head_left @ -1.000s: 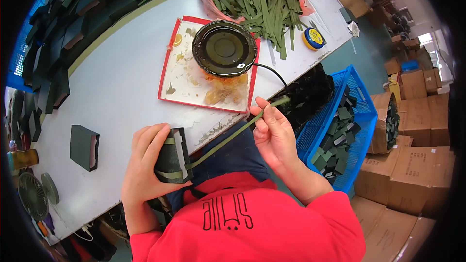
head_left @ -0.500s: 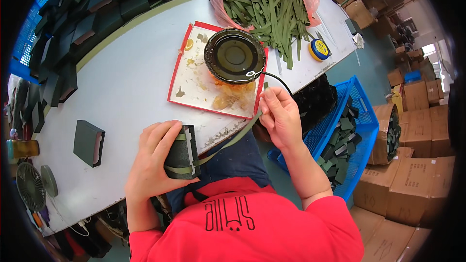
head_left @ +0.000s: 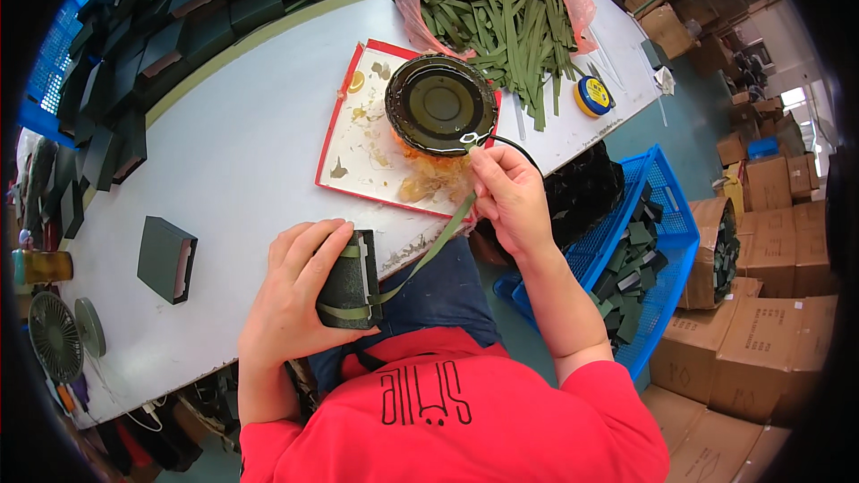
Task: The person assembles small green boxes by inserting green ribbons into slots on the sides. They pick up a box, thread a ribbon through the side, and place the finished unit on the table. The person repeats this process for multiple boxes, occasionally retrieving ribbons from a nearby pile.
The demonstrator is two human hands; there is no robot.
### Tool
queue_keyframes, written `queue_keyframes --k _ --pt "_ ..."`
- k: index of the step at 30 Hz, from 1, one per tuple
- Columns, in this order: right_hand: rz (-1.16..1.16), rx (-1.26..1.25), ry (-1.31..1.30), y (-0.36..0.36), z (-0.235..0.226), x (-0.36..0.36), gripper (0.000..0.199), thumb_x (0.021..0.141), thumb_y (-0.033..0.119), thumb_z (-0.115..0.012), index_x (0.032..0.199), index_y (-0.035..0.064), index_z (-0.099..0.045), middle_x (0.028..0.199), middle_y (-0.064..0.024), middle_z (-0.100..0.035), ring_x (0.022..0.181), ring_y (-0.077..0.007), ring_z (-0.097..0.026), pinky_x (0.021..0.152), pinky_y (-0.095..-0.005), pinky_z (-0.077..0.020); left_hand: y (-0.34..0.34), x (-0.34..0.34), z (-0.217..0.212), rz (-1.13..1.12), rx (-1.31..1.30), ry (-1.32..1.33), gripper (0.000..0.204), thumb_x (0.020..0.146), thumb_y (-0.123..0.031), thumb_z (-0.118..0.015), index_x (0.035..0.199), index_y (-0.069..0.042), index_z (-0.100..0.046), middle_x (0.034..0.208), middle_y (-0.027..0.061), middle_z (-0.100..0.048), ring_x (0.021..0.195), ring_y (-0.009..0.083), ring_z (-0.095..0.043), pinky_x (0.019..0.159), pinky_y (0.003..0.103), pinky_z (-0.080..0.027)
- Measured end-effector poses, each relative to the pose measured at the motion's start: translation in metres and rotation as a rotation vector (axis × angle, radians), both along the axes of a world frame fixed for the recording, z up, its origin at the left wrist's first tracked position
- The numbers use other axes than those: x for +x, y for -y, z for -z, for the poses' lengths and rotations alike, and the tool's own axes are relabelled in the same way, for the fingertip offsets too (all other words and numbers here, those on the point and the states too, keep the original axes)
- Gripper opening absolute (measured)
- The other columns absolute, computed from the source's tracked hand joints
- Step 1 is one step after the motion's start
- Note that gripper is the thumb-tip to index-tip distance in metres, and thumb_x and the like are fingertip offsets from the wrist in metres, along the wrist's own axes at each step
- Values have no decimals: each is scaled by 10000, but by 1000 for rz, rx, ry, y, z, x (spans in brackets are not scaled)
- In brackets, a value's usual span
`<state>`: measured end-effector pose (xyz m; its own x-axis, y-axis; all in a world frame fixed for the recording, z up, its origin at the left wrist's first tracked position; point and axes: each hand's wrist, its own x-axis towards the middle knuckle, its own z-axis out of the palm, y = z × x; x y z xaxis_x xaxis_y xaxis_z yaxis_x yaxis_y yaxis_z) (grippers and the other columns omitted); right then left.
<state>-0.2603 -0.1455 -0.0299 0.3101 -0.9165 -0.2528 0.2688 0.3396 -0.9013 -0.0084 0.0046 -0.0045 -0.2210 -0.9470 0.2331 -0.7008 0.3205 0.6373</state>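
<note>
A small dark green box [head_left: 338, 284] sits at the table's near edge, with my left hand [head_left: 291, 291] closed around its left side. A flat green ribbon [head_left: 440, 243] crosses the box and runs from it up to the right. My right hand [head_left: 512, 201] pinches the ribbon near its free end, at the near right rim of a round black pot [head_left: 440, 103] holding dark amber liquid. Whether the ribbon end touches the liquid, I cannot tell. Under the pot lies a white tray with a red rim [head_left: 335, 125], stained with amber drips.
Another green box [head_left: 166, 259] stands at the left, near a small fan [head_left: 57, 338]. Many similar boxes [head_left: 183, 45] are stacked far left. A pink bag [head_left: 413, 0] of green ribbons [head_left: 510, 27] and a tape measure [head_left: 593, 96] lie far right. A blue crate [head_left: 664, 255] stands right, beside cartons [head_left: 761, 340].
My right hand has moved left and slightly up, bringing the ribbon's free end to the pot's near rim. My left hand still holds the box; the whole view has shifted slightly.
</note>
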Motion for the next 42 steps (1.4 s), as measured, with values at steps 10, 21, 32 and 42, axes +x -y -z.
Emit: queue_keyframes --k 10,21,32,42 --pt "-37 52 16 0 -4 -5 175 971 187 -657 889 46 -593 670 7 -546 476 -30 -365 421 -200 -266 -3 0 1 -15 11 -1 1062 483 -289 -939 1394 19 -487 1342 178 -522 1214 391 -489 1013 470 -435" --pt "-505 103 -91 -51 -31 6 138 965 160 -670 952 30 -626 790 58 -595 666 10 -499 568 -173 -374 4 0 0 74 -12 -210 1049 517 -267 -929 1424 -32 -456 1374 157 -511 1227 386 -482 1021 471 -428" --pt "-606 118 -140 -59 -26 28 168 964 166 -679 872 54 -594 756 77 -563 649 22 -460 551 -177 -344 3 -3 3 117 -75 -273 1075 534 -296 -936 1445 -32 -431 1356 160 -530 1202 398 -497 1005 475 -440" --pt "-735 -126 -418 -52 -20 26 262 965 199 -657 784 35 -560 679 52 -517 633 -8 -434 544 -219 -361 4 -6 -6 164 -36 -116 1000 531 -294 -941 1379 -14 -490 1337 161 -567 1189 383 -523 1003 472 -443"
